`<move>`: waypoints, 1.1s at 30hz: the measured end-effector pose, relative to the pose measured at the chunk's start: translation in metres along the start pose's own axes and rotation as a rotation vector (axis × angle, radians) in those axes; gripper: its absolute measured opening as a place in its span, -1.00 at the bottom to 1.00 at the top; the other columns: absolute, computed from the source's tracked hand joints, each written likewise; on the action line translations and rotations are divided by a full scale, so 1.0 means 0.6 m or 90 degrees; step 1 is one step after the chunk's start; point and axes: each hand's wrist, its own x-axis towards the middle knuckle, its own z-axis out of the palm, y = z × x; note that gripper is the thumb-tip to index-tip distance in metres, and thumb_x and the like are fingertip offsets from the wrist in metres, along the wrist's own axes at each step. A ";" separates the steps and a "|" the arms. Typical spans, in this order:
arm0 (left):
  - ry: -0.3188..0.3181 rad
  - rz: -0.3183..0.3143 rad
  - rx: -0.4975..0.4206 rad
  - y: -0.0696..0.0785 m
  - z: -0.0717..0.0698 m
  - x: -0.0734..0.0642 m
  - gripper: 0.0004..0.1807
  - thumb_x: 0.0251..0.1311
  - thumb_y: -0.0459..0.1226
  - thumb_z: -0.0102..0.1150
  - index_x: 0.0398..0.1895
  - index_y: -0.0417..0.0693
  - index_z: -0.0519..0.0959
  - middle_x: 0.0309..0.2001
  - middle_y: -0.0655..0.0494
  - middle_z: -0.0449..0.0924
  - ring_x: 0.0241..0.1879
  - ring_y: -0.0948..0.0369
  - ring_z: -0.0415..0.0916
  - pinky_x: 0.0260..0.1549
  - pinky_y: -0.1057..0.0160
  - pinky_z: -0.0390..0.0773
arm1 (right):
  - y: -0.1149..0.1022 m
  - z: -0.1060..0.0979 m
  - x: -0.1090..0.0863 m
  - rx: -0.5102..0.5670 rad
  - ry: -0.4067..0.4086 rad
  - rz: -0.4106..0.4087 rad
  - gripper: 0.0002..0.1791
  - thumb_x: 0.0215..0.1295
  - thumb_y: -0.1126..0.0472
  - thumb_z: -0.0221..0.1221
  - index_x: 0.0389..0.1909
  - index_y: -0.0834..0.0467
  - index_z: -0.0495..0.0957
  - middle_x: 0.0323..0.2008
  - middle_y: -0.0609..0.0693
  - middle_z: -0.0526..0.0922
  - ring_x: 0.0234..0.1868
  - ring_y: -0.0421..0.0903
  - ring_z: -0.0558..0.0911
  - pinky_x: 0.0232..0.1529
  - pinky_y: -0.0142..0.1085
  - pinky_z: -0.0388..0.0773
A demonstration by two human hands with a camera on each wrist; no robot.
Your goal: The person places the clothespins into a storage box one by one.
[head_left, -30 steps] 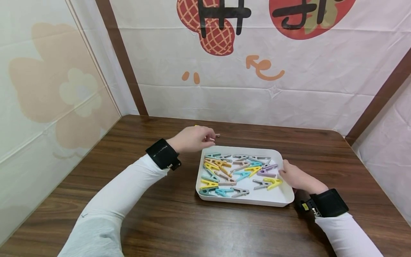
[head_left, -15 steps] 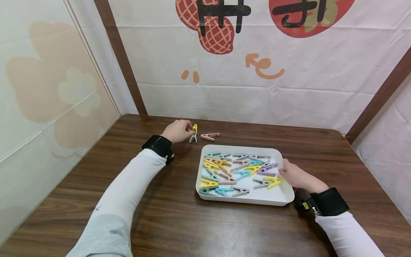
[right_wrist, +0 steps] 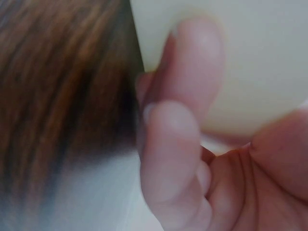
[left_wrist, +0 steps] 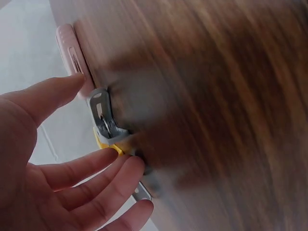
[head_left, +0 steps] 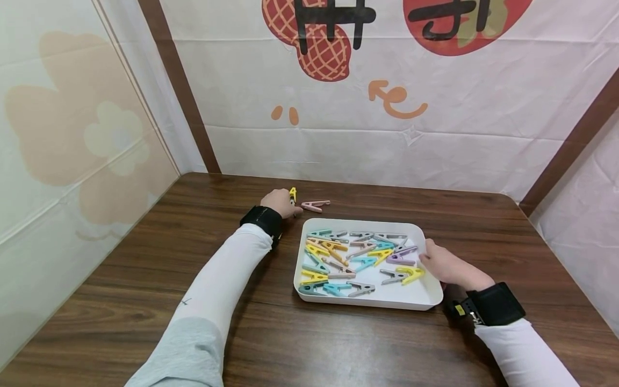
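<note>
In the head view my left hand (head_left: pixel 279 202) is at the back of the table, over a few loose clothespins. In the left wrist view its thumb and fingers stand apart on either side of a grey clothespin (left_wrist: pixel 102 113). A yellow clothespin (left_wrist: pixel 113 147) lies by its index fingertip, partly hidden. The pink clothespin (head_left: pixel 310 205) lies just right of this hand, near the thumb. My right hand (head_left: pixel 447 264) grips the right edge of a white tray (head_left: pixel 420 294), fingers curled at its side. Inside the tray lie several pastel clothespins.
The brown wooden table (head_left: pixel 232 344) fills the lower view. Printed cloth walls (head_left: pixel 232 80) stand behind it and at both sides. A black strap with a small camera sits on each wrist.
My left hand went from above the tray's back left corner leftward, uncovering the loose clothespins, then came back right over the grey one. The right hand and tray stay in place.
</note>
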 end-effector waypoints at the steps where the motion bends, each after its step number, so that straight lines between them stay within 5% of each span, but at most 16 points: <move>1: 0.000 0.000 0.000 0.001 0.001 0.000 -0.54 0.14 0.06 0.30 -0.25 -0.20 0.61 -0.45 0.02 0.55 -0.42 0.10 0.48 -0.43 0.17 0.46 | 0.000 0.000 0.000 -0.001 0.000 0.001 -0.50 0.50 0.33 -0.18 0.25 0.59 -0.05 -0.21 0.38 0.44 -0.61 -0.06 0.50 -0.66 -0.20 0.49; 16: 0.006 0.024 0.006 -0.012 -0.007 -0.007 -0.72 0.08 -0.22 0.29 -0.21 -0.23 0.59 -0.35 -0.03 0.58 -0.36 0.06 0.50 -0.31 0.07 0.52 | -0.003 -0.004 -0.001 -0.023 0.005 -0.006 -0.49 0.49 0.32 -0.16 0.22 0.63 -0.04 -0.29 0.31 0.45 -0.59 -0.06 0.48 -0.65 -0.21 0.45; 22: 0.006 0.034 -0.027 -0.025 -0.024 -0.021 -0.84 0.11 -0.25 0.27 -0.39 -0.20 0.61 -0.49 0.01 0.59 -0.46 0.09 0.51 -0.43 0.15 0.47 | -0.006 -0.004 -0.003 -0.017 0.001 -0.002 -0.48 0.50 0.32 -0.17 0.23 0.63 -0.06 -0.27 0.32 0.45 -0.58 -0.06 0.48 -0.64 -0.20 0.46; 28: 0.058 0.061 -0.074 -0.013 -0.046 -0.041 -0.80 0.14 -0.26 0.29 -0.25 -0.21 0.63 -0.37 -0.02 0.61 -0.38 0.10 0.50 -0.36 0.14 0.47 | -0.004 -0.001 -0.002 -0.013 0.007 -0.008 -0.50 0.50 0.32 -0.17 0.23 0.61 -0.05 -0.30 0.29 0.45 -0.63 -0.06 0.46 -0.66 -0.21 0.44; 33: 0.091 0.134 -0.093 0.016 -0.059 -0.056 -0.71 0.19 -0.22 0.29 -0.09 -0.21 0.61 -0.23 -0.05 0.63 -0.33 0.10 0.52 -0.32 0.13 0.49 | -0.004 -0.001 -0.002 -0.015 0.012 -0.013 -0.50 0.49 0.33 -0.16 0.23 0.62 -0.03 -0.25 0.33 0.45 -0.59 -0.06 0.46 -0.64 -0.22 0.42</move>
